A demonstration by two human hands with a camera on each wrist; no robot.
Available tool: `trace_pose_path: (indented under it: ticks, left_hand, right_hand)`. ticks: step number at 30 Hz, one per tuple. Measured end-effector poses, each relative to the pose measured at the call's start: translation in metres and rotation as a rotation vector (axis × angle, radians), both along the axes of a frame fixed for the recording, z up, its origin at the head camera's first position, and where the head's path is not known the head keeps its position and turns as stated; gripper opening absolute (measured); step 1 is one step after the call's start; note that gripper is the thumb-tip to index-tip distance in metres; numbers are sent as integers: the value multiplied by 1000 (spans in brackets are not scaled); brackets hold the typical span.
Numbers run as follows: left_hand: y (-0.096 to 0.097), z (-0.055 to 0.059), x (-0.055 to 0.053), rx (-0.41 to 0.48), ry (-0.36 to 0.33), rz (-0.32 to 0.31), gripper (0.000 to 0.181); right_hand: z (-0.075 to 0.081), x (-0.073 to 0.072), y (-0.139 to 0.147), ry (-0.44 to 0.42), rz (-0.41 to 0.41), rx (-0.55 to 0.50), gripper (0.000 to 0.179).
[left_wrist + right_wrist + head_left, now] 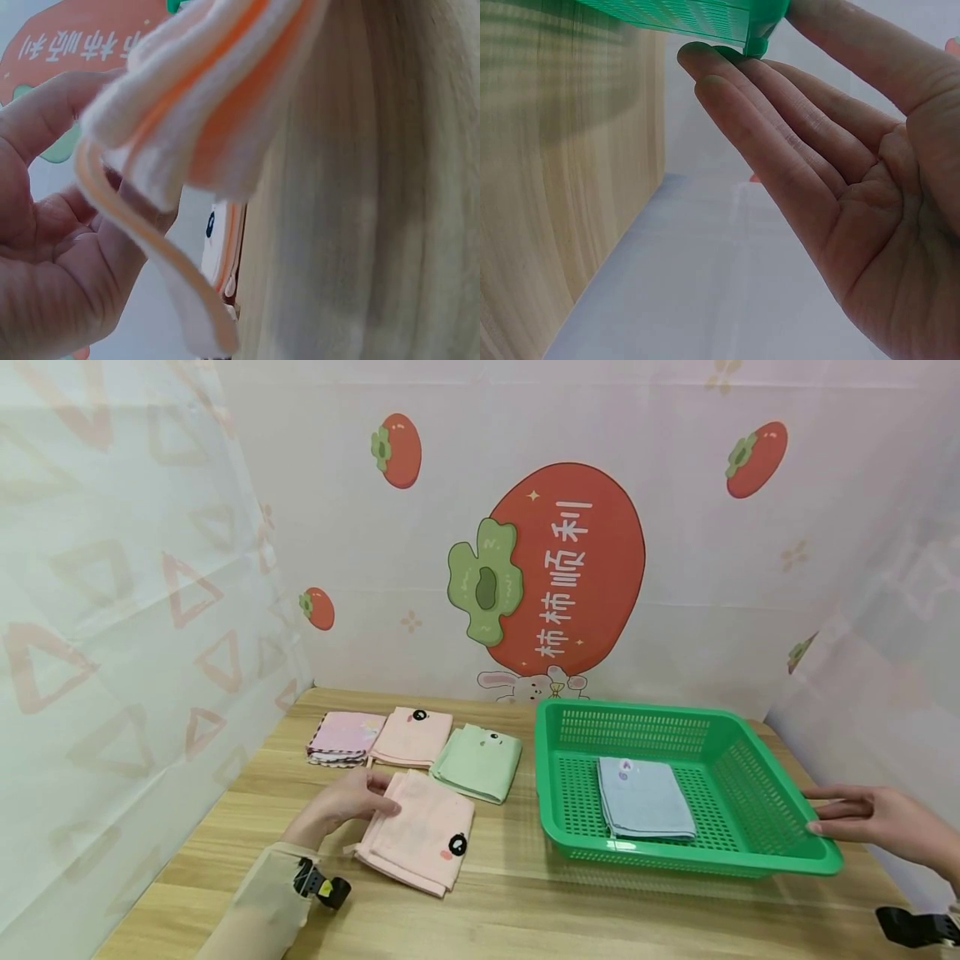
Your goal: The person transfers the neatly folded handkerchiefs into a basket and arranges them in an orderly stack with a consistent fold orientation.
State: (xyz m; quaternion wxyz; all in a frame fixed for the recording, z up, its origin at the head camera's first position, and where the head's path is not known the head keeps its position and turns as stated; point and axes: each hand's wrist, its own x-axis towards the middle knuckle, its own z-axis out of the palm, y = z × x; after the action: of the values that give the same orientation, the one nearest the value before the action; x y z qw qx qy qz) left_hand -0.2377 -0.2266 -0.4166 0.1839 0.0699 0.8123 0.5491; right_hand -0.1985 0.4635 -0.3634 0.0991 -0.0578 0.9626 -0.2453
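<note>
My left hand (352,799) pinches the left edge of a folded pink towel (423,827) with a black eye patch. In the left wrist view, the towel's layered folds (195,112) and a hanging loop (172,262) show beside the fingers. At the right, my right hand (877,818) holds the right rim of a green plastic basket (697,857). The right wrist view shows its fingers (772,142) stretched out under the rim and the thumb above. A folded grey-blue towel (647,802) lies inside the basket.
Behind the held towel lie a purple towel (345,732) with a checked edge, another pink towel (415,735) and a green towel (480,760), all folded. A printed cloth wall (360,552) borders the wooden table (247,810) at the back and sides.
</note>
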Motion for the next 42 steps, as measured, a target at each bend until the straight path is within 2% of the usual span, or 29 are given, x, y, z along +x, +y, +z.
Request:
trace_pose_path:
  ticks: [15,23,36,42]
  left_hand:
    - [1,8,0,35,5,-5,48]
    - [1,11,1,47,19,12,52]
    - [2,20,2,96,37,-25,46]
    - [5,25,3,97,49,-20,42]
  right_hand:
    - [2,-2,0,-30,-7,10,71]
    - [0,-2,1,-31,-8,8,71]
    - [8,1,-8,-27,-5,14,69]
    - [5,0,-5,-22,-6,12,71]
